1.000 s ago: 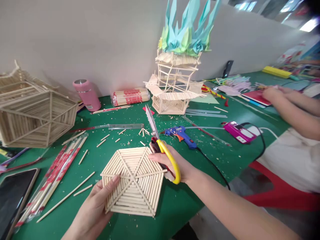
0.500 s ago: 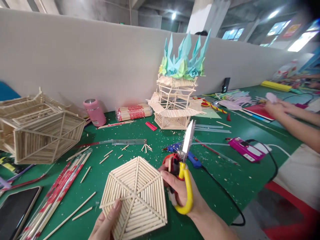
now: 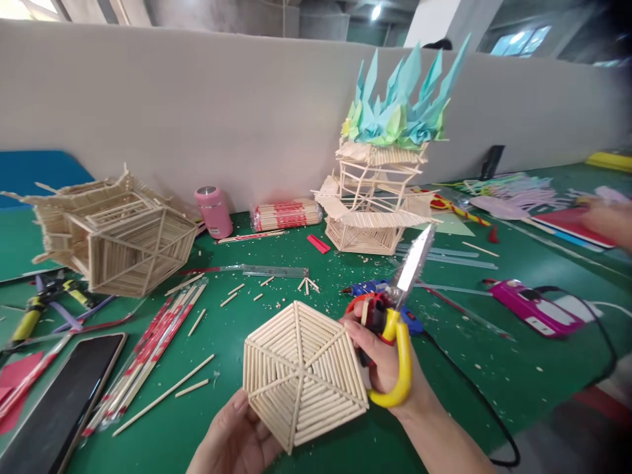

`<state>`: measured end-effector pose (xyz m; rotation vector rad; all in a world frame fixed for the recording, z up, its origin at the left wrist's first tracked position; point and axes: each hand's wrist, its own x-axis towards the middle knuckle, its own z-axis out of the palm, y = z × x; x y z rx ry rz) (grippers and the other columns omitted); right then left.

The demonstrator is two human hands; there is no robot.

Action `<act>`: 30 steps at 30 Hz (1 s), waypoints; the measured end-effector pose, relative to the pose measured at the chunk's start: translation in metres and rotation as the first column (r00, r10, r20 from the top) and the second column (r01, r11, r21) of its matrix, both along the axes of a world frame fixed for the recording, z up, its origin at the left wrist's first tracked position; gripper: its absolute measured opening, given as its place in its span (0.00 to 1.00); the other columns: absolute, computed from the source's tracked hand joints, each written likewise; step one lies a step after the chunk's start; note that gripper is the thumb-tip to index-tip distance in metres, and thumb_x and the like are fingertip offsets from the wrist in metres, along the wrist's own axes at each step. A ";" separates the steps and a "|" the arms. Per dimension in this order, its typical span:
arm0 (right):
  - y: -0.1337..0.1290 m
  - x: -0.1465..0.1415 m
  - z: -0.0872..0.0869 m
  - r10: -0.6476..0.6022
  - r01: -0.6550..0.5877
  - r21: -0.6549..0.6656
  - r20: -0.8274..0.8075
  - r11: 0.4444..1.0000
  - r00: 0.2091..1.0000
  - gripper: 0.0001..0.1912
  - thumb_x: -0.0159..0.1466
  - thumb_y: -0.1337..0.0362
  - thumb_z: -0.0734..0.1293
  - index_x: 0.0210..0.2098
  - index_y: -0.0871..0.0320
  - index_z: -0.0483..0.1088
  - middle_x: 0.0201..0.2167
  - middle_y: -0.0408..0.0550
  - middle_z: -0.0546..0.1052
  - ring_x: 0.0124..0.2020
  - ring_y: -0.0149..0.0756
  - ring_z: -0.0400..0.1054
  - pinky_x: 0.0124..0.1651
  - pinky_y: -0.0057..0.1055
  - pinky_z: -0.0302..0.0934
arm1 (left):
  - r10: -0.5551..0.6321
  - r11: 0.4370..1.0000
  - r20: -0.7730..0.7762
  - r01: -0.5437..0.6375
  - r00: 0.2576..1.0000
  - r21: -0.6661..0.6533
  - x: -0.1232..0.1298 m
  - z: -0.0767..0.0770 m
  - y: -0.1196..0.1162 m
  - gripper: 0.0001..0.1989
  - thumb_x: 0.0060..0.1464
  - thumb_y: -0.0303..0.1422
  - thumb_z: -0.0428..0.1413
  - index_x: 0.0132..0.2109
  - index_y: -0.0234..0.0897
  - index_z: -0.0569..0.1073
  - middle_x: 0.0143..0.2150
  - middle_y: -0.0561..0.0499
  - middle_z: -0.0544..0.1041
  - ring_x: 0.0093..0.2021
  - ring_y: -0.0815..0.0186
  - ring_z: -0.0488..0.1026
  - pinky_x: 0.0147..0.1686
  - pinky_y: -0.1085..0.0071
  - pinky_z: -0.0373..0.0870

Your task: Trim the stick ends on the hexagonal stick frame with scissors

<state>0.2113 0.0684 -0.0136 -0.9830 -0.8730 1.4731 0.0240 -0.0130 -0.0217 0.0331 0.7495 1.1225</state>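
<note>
A hexagonal panel of thin wooden sticks (image 3: 326, 375), its spokes meeting at the centre, is held tilted above the table. My left hand (image 3: 239, 428) grips its lower left edge, thumb at the rim and fingers partly hidden behind. In my right hand (image 3: 390, 368) is a pair of scissors (image 3: 407, 273) with yellow and red handles, blades pointing up; the thumb and fingers of this hand are also at the panel's upper right corner. Behind the scissors lies a blue glue gun (image 3: 412, 320), partly covered.
A stick house model (image 3: 143, 250) lies at the left; a stick tower with blue paper petals (image 3: 385, 224) stands at the back. A phone (image 3: 64, 401), packed sticks (image 3: 148, 355), a pink flask (image 3: 213, 212) and a magenta power strip (image 3: 536, 308) lie around. Another person's hand (image 3: 609, 220) is at right.
My left thumb has moved from the panel's face to its edge, and the panel has turned slightly. The view has swung left, so things appear further right. The scissors stay in my right hand.
</note>
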 end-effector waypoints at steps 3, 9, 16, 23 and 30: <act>0.003 0.003 -0.002 0.014 -0.014 0.011 0.005 1.000 1.000 0.17 0.52 0.57 0.72 0.30 0.52 0.59 0.21 0.36 0.61 0.21 0.29 0.55 0.23 0.28 0.53 | 0.006 1.000 -0.076 -0.005 0.997 0.013 -0.005 -0.004 -0.002 0.09 0.48 0.35 0.60 0.36 0.36 0.79 0.40 0.44 0.81 0.44 0.53 0.75 0.47 0.60 0.69; 0.000 0.002 0.006 0.118 -0.121 0.023 0.096 0.992 0.988 0.16 0.53 0.56 0.71 0.28 0.52 0.58 0.21 0.36 0.62 0.20 0.28 0.54 0.22 0.28 0.51 | 0.216 0.975 -0.692 -0.110 0.689 0.195 -0.009 0.011 -0.002 0.17 0.47 0.37 0.62 0.46 0.42 0.75 0.50 0.49 0.76 0.54 0.56 0.66 0.52 0.70 0.61; -0.015 -0.014 0.028 0.279 -0.285 -0.007 0.236 0.958 0.931 0.16 0.51 0.57 0.71 0.25 0.54 0.58 0.20 0.36 0.62 0.21 0.28 0.56 0.23 0.28 0.54 | 0.449 0.754 -0.890 0.499 0.082 0.427 0.005 0.055 0.029 0.21 0.38 0.34 0.66 0.43 0.43 0.77 0.44 0.46 0.77 0.50 0.49 0.66 0.54 0.61 0.51; -0.020 -0.012 0.024 0.357 -0.375 -0.012 0.334 0.927 0.872 0.16 0.55 0.53 0.68 0.27 0.53 0.57 0.25 0.39 0.63 0.26 0.30 0.58 0.28 0.29 0.56 | -0.175 0.689 -0.944 0.720 0.280 0.086 0.003 0.052 0.043 0.10 0.50 0.37 0.56 0.28 0.35 0.76 0.22 0.54 0.72 0.23 0.67 0.65 0.24 0.75 0.58; -0.029 0.028 0.015 0.434 -0.478 -0.120 0.646 0.870 0.628 0.12 0.55 0.58 0.69 0.33 0.54 0.62 0.28 0.40 0.63 0.28 0.31 0.57 0.30 0.29 0.55 | -0.331 0.753 -0.852 0.658 0.406 0.021 -0.003 0.041 0.034 0.12 0.47 0.40 0.59 0.26 0.34 0.73 0.21 0.56 0.69 0.22 0.70 0.64 0.23 0.76 0.56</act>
